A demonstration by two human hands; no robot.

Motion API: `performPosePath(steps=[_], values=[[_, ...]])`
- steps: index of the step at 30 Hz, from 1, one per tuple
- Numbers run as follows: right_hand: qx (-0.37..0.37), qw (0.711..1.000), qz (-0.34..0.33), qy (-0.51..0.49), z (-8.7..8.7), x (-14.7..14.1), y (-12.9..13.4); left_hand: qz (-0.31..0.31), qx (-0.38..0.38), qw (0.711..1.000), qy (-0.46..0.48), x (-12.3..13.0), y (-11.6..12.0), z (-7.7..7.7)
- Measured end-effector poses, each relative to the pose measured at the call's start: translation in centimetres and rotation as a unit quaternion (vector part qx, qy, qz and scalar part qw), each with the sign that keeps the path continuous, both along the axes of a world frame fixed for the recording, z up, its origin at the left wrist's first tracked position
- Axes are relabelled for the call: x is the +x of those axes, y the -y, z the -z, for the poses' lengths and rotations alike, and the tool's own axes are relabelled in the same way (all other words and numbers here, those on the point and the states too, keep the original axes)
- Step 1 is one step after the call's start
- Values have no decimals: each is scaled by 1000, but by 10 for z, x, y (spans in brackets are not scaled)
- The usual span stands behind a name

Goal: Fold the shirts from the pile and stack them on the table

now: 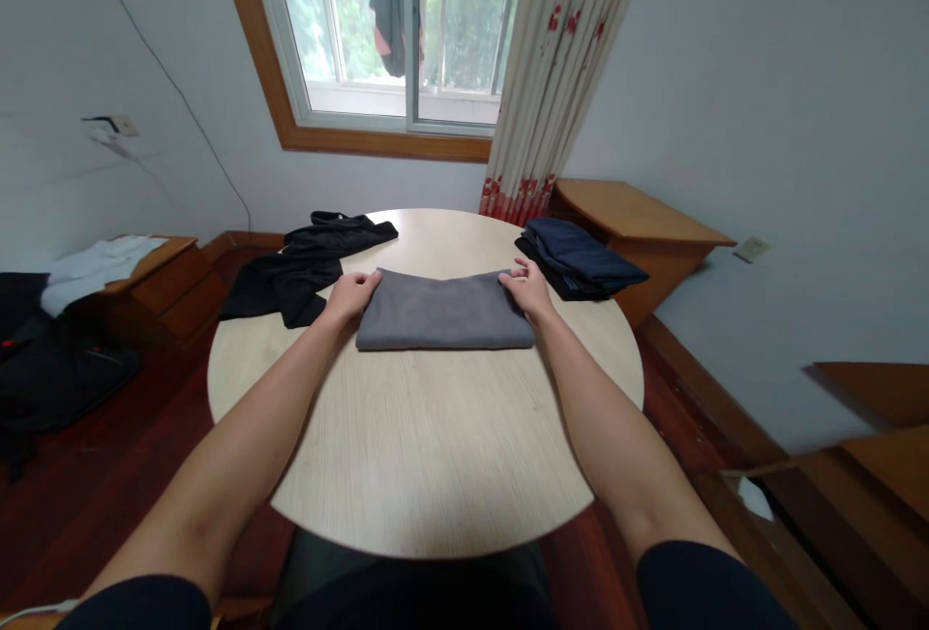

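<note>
A grey folded garment (444, 313) lies flat as a wide rectangle in the middle of the round table (435, 436); its exact kind does not show. My left hand (351, 294) grips its far left corner, thumb on top and fingers closed round the edge. At the far right corner, my right hand (528, 288) pinches the cloth between thumb and fingers, with some fingers slightly raised. The parts of the fingers beneath the cloth are hidden.
Loose black clothes (290, 272) lie at the table's left. A stack of dark folded clothes (581, 257) sits at the right edge. Beyond it stands a wooden cabinet (639, 209), near a curtain (558, 78). A black bag (65, 369) rests on the floor at left.
</note>
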State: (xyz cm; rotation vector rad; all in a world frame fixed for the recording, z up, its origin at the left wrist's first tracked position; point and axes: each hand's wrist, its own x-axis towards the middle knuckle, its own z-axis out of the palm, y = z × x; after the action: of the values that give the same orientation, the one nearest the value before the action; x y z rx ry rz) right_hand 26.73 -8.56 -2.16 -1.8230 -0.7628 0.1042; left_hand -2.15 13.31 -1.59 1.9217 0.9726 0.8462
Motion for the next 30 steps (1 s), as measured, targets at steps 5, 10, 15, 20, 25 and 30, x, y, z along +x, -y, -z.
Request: performPosePath(steps=[5,10,15,20,25,30], values=[[2,995,-40,-95,5,4,6,28,-72,997,4,1,1,3],[0,978,-141,-152,4,0,13,42,-86,995,16,4,10,-1],[-30,998,-57,-24,-6,-3,10,5,85,996,-22,-1,3,-16],[-175,976,36,125,-10,-6,2,-39,182,974,-129,-8,-8,-12],[-308,940,49,142,-20,-18,7,-42,126,952,-277,-13,-3,-13],[-271,914,3,302,-37,-45,3,-63,293,925,-232,-3,48,-39]])
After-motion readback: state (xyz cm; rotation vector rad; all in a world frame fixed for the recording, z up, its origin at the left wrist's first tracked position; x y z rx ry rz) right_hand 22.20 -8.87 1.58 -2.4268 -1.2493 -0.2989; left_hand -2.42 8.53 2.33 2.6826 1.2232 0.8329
